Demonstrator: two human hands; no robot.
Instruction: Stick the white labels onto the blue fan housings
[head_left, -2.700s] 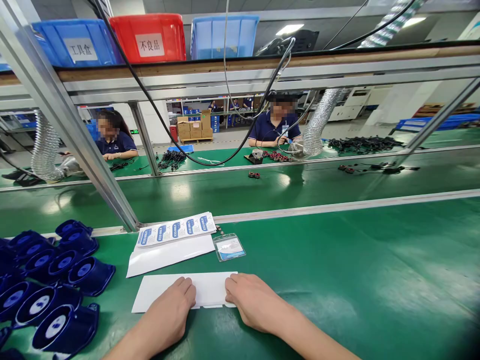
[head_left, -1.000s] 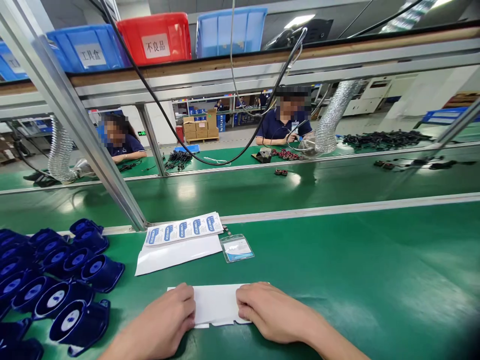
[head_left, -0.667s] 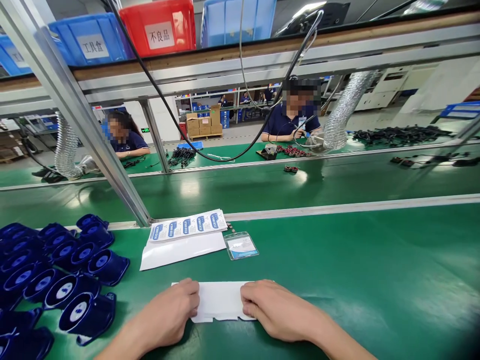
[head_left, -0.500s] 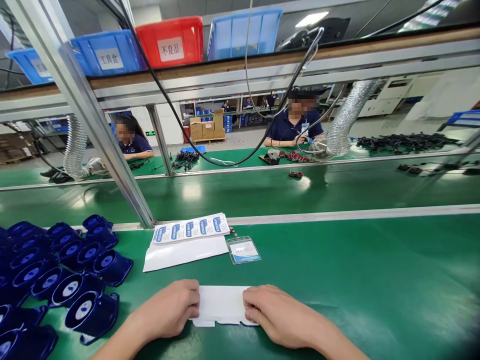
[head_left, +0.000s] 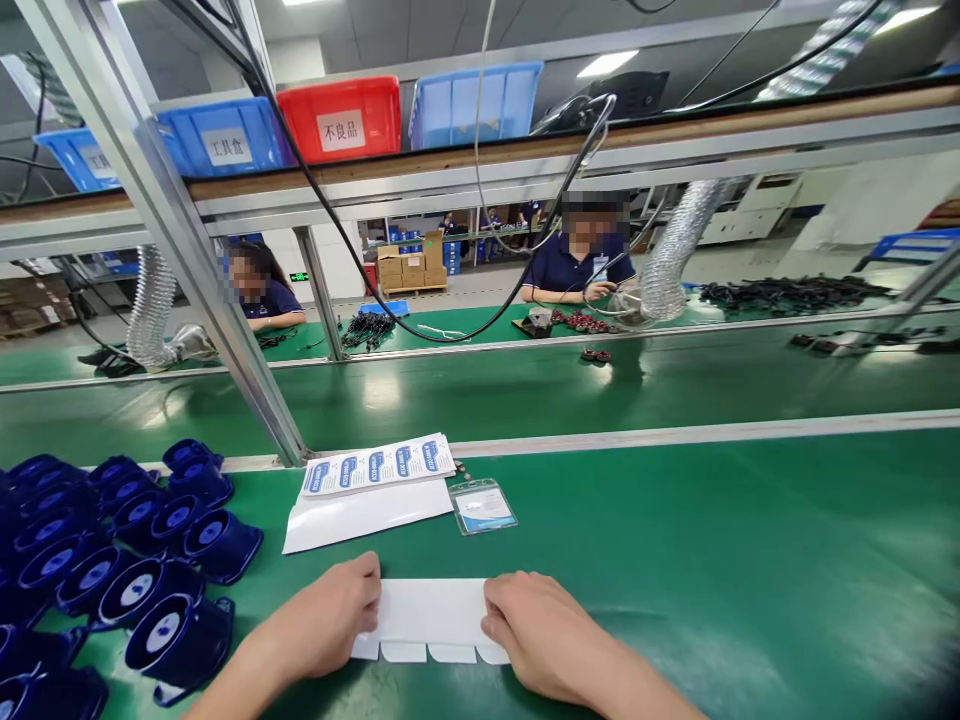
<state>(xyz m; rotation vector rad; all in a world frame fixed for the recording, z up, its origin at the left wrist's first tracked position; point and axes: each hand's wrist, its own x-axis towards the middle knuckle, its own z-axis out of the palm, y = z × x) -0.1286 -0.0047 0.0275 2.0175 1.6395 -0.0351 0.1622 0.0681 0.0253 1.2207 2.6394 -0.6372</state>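
Note:
A white label sheet (head_left: 431, 610) lies low over the green bench, blank side up, with a row of rounded tabs along its near edge. Its left end is pinched between the thumb and fingers of my left hand (head_left: 337, 615). My right hand (head_left: 536, 630) grips the other end, fingers curled, covering that corner. Beyond them, a stack of printed labels (head_left: 379, 465) with blue markings rests partly on a blank white sheet (head_left: 367, 522). A clear badge holder (head_left: 484, 506) lies just right of these papers.
Rows of dark blue round plastic housings (head_left: 161, 635) crowd the left side of the bench. A metal post (head_left: 217, 260) rises behind them. Overhead, a shelf carries a red bin (head_left: 341, 120) and several blue bins. Two co-workers sit across the conveyor (head_left: 465, 390).
My left hand has shifted slightly left along the sheet. More rounded tabs now show along its near edge. The camera view has tilted up a little.

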